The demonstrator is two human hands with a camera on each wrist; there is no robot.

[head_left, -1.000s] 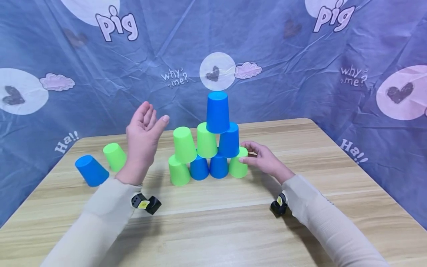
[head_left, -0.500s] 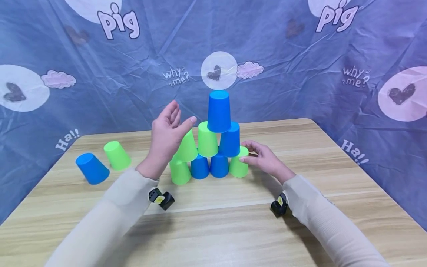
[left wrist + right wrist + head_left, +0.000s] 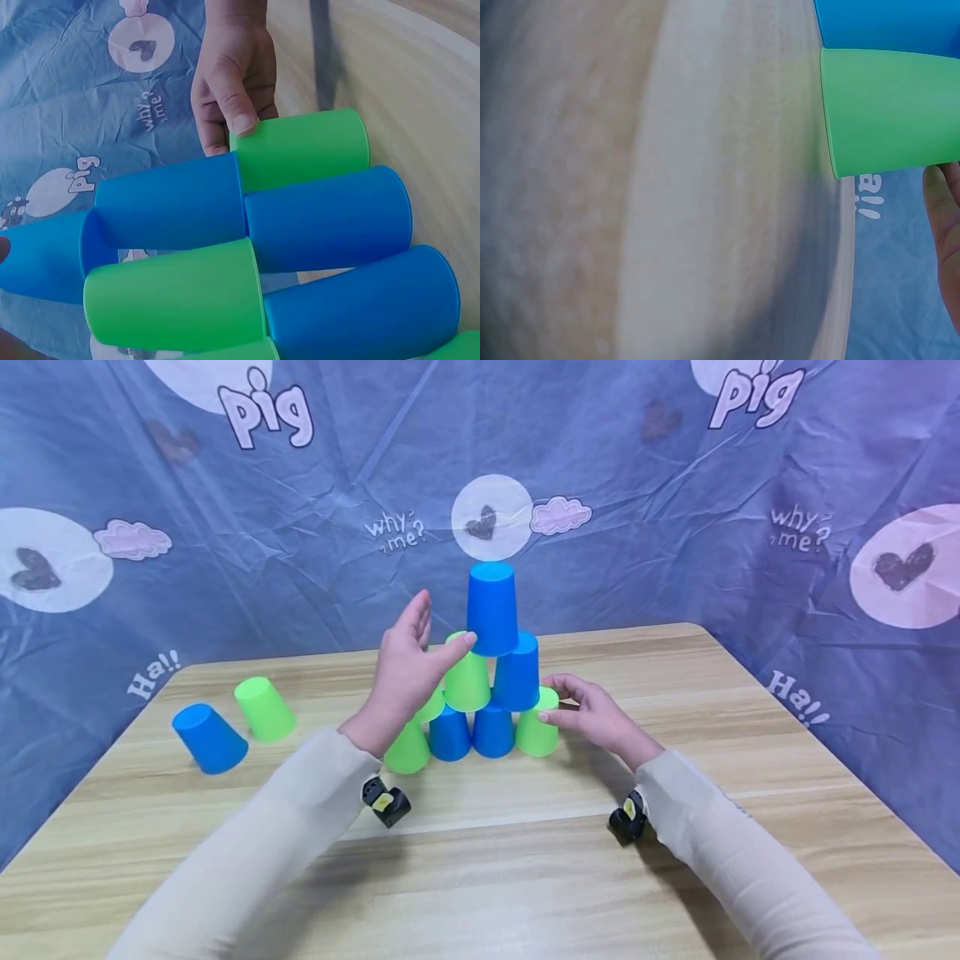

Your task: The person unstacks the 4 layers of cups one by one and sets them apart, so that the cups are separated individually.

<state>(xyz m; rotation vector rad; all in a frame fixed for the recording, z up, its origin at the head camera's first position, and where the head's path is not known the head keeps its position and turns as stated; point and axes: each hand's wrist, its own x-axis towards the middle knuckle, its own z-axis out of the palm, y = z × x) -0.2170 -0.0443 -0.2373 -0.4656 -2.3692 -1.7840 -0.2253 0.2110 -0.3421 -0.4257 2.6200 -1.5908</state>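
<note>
Your left hand (image 3: 408, 668) has just slid across from the left of the frame to the middle, and now it is up close to the top cup (image 3: 492, 610). Its fingers are loose and grip nothing, but you can't tell if the thumb touches the cup. Your right hand (image 3: 592, 717) has stayed put, its fingers pinching the end cup (image 3: 534, 735), the green one at the lower right of the stack (image 3: 467, 677). The stack is still up, so that hold seems to help. With your left hand this near, though, a small bump might knock the top cup off. A blue cup (image 3: 210, 739) and a green cup (image 3: 266, 710) sit apart on the worktop (image 3: 510, 885), at the left of the frame.
</note>
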